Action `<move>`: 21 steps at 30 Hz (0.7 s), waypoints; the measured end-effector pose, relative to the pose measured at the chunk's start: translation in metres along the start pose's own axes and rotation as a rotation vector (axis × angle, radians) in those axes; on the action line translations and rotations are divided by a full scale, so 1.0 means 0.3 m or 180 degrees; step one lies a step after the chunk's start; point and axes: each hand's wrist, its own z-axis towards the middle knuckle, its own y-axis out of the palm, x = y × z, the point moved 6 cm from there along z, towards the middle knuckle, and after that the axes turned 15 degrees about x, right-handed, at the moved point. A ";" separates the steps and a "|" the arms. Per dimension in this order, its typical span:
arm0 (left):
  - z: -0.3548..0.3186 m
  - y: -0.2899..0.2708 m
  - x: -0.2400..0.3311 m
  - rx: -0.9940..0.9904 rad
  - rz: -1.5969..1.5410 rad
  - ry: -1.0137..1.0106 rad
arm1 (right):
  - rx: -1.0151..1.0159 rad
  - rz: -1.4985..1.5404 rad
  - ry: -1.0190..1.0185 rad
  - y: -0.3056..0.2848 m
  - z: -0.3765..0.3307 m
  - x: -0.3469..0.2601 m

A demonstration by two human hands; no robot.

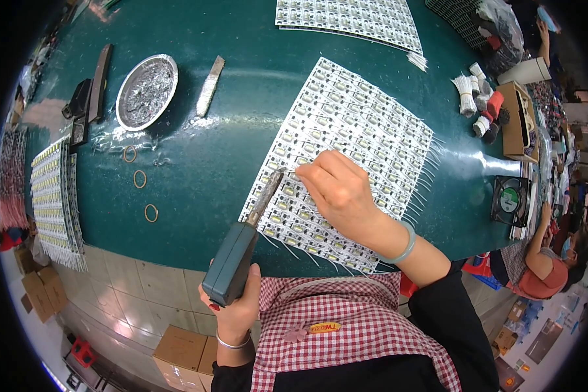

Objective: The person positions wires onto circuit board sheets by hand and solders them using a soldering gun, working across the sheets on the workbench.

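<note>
The white sheet of small circuit boards [366, 130] lies flat on the green desk [196, 163], right in front of you. Above it, the grip of your right hand [336, 189] is pinching a thin strand [291, 170] near the tip of the soldering gun [228, 264]. Your left hand [240, 306] has its grip wrapped around that gun's handle. Farther left are three rubber bands [146, 180], a metal bowl [120, 104] of grey scraps and a flat silvery bar [209, 88]; more board sheets [349, 16] lie at the far side.
</note>
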 end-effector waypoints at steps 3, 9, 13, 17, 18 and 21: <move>0.005 0.001 0.012 0.0281 0.0043 -0.0454 | -0.0021 -0.0023 -0.0006 0.002 -0.002 0.002; -0.027 -0.013 -0.029 0.0178 -0.0117 -0.0221 | 0.0013 -0.0039 -0.0032 0.002 -0.001 0.001; -0.026 -0.018 -0.028 0.0185 -0.0226 -0.0329 | 0.0006 -0.0039 -0.0024 0.001 0.000 0.000; -0.013 -0.014 -0.015 0.0208 -0.0204 -0.0239 | 0.0007 -0.0058 -0.0002 -0.001 -0.002 0.000; -0.010 -0.014 -0.010 0.0233 -0.0232 -0.0188 | 0.0010 -0.0063 0.0005 -0.002 -0.002 0.000; -0.003 -0.018 -0.010 0.0104 -0.0093 0.0071 | -0.0090 -0.0097 0.0035 -0.015 -0.006 0.000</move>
